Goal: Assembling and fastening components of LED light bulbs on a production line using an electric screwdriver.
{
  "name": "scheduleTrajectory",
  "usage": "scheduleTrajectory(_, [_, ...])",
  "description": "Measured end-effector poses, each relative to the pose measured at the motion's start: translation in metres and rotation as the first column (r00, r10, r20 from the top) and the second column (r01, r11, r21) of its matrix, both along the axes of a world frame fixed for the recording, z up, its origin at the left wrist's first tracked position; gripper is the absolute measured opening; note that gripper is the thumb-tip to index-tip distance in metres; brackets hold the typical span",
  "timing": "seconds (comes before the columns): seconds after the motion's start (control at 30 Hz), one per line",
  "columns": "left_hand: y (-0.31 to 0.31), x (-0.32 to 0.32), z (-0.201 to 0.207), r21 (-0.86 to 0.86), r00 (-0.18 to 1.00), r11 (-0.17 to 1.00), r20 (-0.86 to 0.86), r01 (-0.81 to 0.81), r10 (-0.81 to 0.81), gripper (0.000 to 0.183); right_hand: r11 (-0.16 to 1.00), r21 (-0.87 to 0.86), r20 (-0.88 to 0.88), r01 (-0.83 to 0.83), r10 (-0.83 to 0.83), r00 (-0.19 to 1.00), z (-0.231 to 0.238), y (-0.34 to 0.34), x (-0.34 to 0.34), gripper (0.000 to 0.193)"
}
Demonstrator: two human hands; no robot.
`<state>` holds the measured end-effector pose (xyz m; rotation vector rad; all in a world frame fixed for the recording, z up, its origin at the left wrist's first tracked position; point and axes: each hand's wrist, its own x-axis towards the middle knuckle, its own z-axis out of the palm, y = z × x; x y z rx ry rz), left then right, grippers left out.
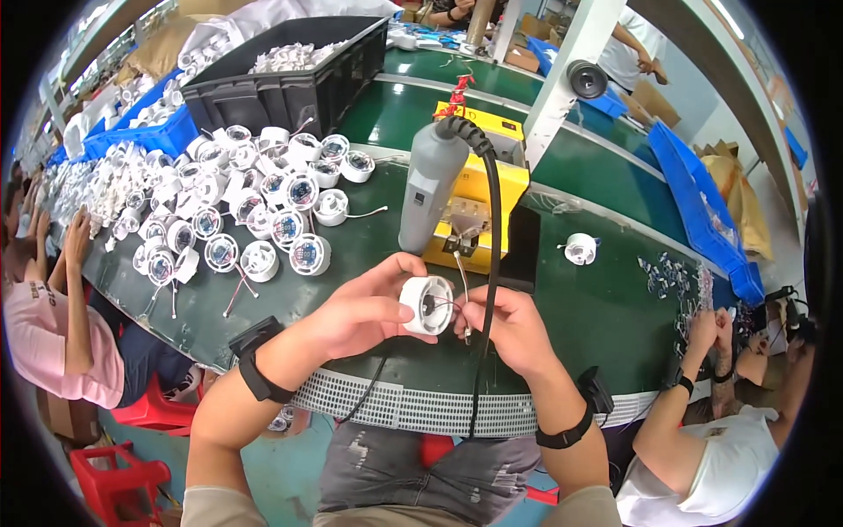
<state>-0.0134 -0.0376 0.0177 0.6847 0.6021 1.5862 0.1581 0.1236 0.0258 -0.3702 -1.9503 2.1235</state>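
A white round plastic housing (411,300) is gripped between the thumb and fingers of my left hand (369,303), its open face turned right. Dark thin wires run out of the housing to my right hand (509,327), whose thumb and forefinger are pinched on them. A pale connector lead (462,263) stands up beside those fingertips. Just beyond my hands, a grey corded tool (430,189) stands upright, its black cable (494,228) looping down past my right hand. A yellow machine (511,180) with a metal fixture sits behind it.
Many white housings with circuit boards (285,227) are heaped at left, beside a black bin (290,88) and blue crate (140,132). One housing (580,249) and small boards (672,281) lie at right. Co-workers sit on both sides; red stools (114,479) stand left.
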Motion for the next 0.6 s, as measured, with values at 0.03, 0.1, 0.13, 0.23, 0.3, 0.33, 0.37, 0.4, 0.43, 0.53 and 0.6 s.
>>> scheduleTrajectory(0.03, [0.0, 0.001, 0.002, 0.0, 1.0, 1.0, 0.016, 0.02, -0.02, 0.038, 1.0, -0.007, 0.0, -0.005, 0.005, 1.0, 0.0, 0.0, 0.0, 0.016])
scheduleTrajectory(0.1, [0.001, 0.002, 0.002, -0.003, 0.999, 0.999, 0.033, 0.042, -0.042, 0.032, 0.998, 0.063, -0.052, 0.023, -0.02, 0.998, 0.0, 0.001, 0.001, 0.012])
scheduleTrajectory(0.13, [0.002, 0.003, 0.001, -0.038, 0.997, 0.999, 0.07, 0.034, -0.031, 0.027, 0.998, 0.059, -0.052, 0.025, -0.022, 0.998, -0.001, 0.0, 0.002, 0.012])
scheduleTrajectory(0.23, [0.004, 0.004, 0.0, -0.105, 0.996, 0.994, 0.093, 0.02, -0.01, 0.022, 0.971, 0.208, -0.211, 0.118, -0.073, 0.975, -0.002, -0.003, 0.003, 0.013])
scheduleTrajectory(0.3, [0.004, 0.006, -0.001, -0.135, 0.997, 0.991, 0.08, 0.012, -0.001, 0.022, 0.918, 0.379, -0.325, 0.115, 0.016, 0.945, 0.001, -0.007, 0.004, 0.013])
scheduleTrajectory(0.33, [0.005, 0.008, -0.001, -0.171, 0.997, 0.985, 0.072, -0.001, 0.013, 0.023, 0.91, 0.41, -0.28, 0.062, 0.061, 0.958, 0.002, -0.008, 0.003, 0.014])
scheduleTrajectory(0.37, [0.005, 0.009, -0.002, -0.206, 0.998, 0.978, 0.062, -0.013, 0.027, 0.024, 0.911, 0.409, -0.279, 0.06, 0.062, 0.958, 0.0, -0.008, 0.003, 0.014])
scheduleTrajectory(0.4, [0.005, 0.009, -0.003, -0.21, 0.997, 0.978, 0.065, -0.015, 0.029, 0.025, 0.885, 0.463, -0.268, 0.05, 0.086, 0.959, -0.003, -0.009, 0.001, 0.015])
scheduleTrajectory(0.43, [0.006, 0.008, -0.005, -0.21, 0.997, 0.978, 0.065, -0.016, 0.03, 0.025, 0.855, 0.517, -0.256, 0.04, 0.11, 0.96, -0.005, -0.01, 0.0, 0.015])
scheduleTrajectory(0.53, [0.006, 0.007, -0.006, -0.203, 0.999, 0.979, 0.026, -0.019, 0.025, 0.026, 0.842, 0.531, -0.229, 0.091, 0.04, 0.973, -0.005, -0.012, -0.002, 0.018])
scheduleTrajectory(0.6, [0.009, 0.009, -0.004, -0.244, 0.999, 0.969, 0.011, -0.035, 0.039, 0.034, 0.826, 0.551, -0.213, 0.121, -0.001, 0.977, -0.004, -0.012, -0.002, 0.018])
